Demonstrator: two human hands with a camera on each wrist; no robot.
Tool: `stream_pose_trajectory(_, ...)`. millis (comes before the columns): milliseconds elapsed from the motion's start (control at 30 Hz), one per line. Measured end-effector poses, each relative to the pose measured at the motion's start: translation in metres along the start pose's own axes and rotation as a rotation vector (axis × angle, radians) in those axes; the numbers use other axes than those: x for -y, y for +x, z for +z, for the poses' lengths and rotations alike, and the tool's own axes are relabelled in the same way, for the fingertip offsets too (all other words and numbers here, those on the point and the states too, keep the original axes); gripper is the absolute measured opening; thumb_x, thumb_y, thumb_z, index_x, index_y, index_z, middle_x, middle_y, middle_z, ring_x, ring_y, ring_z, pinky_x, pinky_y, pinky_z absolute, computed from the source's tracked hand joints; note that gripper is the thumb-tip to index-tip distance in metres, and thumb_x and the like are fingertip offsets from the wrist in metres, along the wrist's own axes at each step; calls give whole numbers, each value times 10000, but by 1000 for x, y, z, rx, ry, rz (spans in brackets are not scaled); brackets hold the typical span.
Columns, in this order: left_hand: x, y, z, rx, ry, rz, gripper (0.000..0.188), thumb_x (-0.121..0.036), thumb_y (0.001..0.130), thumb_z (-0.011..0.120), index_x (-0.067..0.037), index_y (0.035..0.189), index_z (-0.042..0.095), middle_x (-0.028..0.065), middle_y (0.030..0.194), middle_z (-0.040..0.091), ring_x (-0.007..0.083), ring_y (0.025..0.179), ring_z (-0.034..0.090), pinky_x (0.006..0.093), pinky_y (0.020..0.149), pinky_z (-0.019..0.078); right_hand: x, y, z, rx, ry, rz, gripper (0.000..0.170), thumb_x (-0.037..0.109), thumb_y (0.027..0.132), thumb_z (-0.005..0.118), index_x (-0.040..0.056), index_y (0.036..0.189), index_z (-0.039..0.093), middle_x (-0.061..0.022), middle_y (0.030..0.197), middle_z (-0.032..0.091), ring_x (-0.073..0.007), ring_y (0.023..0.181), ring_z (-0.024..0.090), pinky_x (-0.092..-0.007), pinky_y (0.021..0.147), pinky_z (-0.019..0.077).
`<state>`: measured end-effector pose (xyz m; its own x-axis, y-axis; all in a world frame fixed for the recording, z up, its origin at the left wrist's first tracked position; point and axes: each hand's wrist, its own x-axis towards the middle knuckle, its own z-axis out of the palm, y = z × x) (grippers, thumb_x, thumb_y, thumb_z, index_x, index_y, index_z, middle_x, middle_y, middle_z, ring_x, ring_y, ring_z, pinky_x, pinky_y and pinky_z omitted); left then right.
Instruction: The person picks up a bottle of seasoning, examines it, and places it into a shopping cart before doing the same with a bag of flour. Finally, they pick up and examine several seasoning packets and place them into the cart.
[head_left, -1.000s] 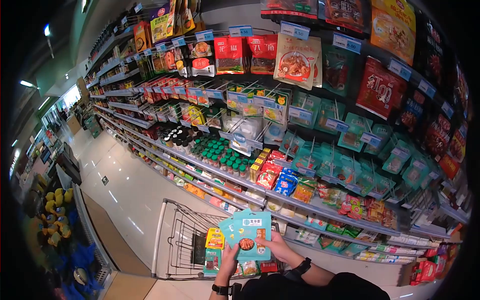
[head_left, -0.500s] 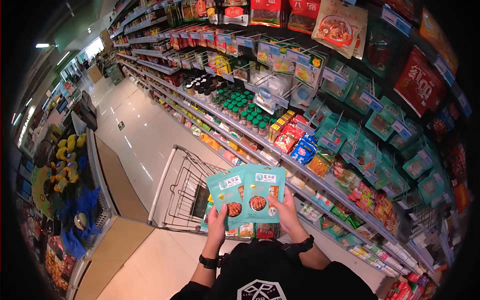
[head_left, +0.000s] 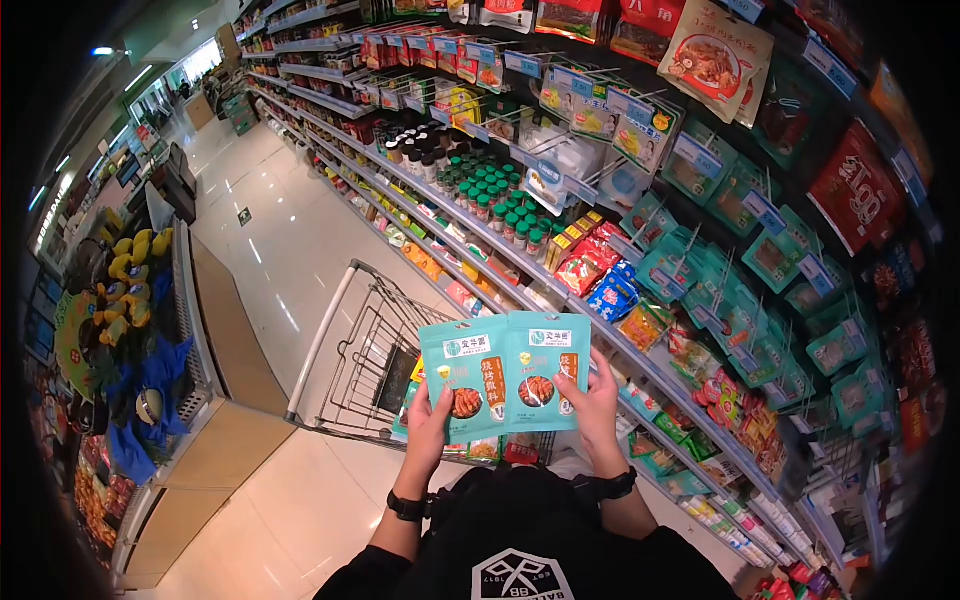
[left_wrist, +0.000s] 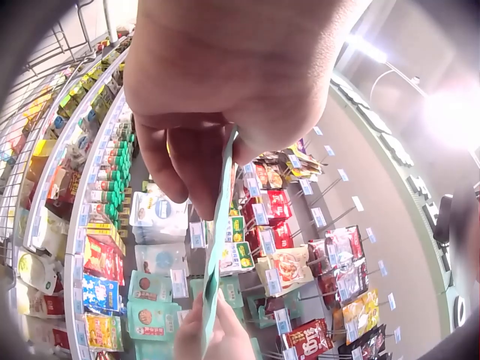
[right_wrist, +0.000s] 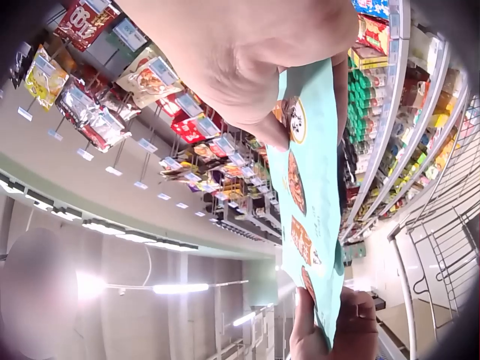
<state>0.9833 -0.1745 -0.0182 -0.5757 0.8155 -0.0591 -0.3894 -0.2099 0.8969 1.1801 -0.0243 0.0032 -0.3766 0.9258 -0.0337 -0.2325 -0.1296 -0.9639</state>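
Two teal seasoning packets [head_left: 465,378] with white labels and pictures of food are held up side by side, fronts toward the head camera. My left hand [head_left: 427,432] pinches the lower left edge of the left one, thumb on its front. My right hand [head_left: 597,408] pinches the right edge of the other, thumb over its printed front. In the left wrist view the left hand [left_wrist: 225,75] has a packet [left_wrist: 220,217] seen edge-on between thumb and fingers. The right wrist view shows the right hand [right_wrist: 262,60] gripping the packets' [right_wrist: 322,180] near end.
Below the packets stands a wire shopping cart [head_left: 322,340] with several bagged goods in it. Shelves [head_left: 470,245] of spice jars [head_left: 490,190] and hanging packets run along the right. A produce stand [head_left: 205,350] is at the left, with tiled floor [head_left: 255,210] between.
The packets went from an overlapping fan to lying side by side, with the hands further apart. The head view has tilted down and turned, so the shelves shifted up and right.
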Motion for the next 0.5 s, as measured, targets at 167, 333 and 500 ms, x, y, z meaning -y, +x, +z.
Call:
stream_pose_trajectory(167, -5, -4, -2, 20, 2, -7, 385, -116, 998, 628, 11, 1340, 507, 88, 1250, 638, 126, 1109, 609, 299, 976, 489, -3, -6, 8, 5, 8, -3, 705, -33, 856, 743, -34, 1458, 375, -166, 1123, 710, -173, 1004, 690, -310, 860, 564)
stream_pose_trajectory(333, -9, -4, -5, 40, 46, -13, 412, -102, 948, 703, 10, 1304, 529, 85, 1230, 645, 123, 1092, 612, 296, 966, 490, -5, -9, 13, 9, 30, 8, 674, -32, 864, 737, -32, 1444, 393, -163, 1115, 711, -165, 1012, 685, -306, 863, 561)
stream_pose_trajectory(500, -4, -5, -13, 56, 55, -28, 393, -108, 969, 676, 3, 1312, 520, 81, 1240, 639, 127, 1087, 611, 304, 964, 491, -13, -8, 12, -23, 9, -35, 636, 3, 888, 731, -17, 1436, 410, -154, 1125, 711, -155, 996, 683, -297, 829, 559)
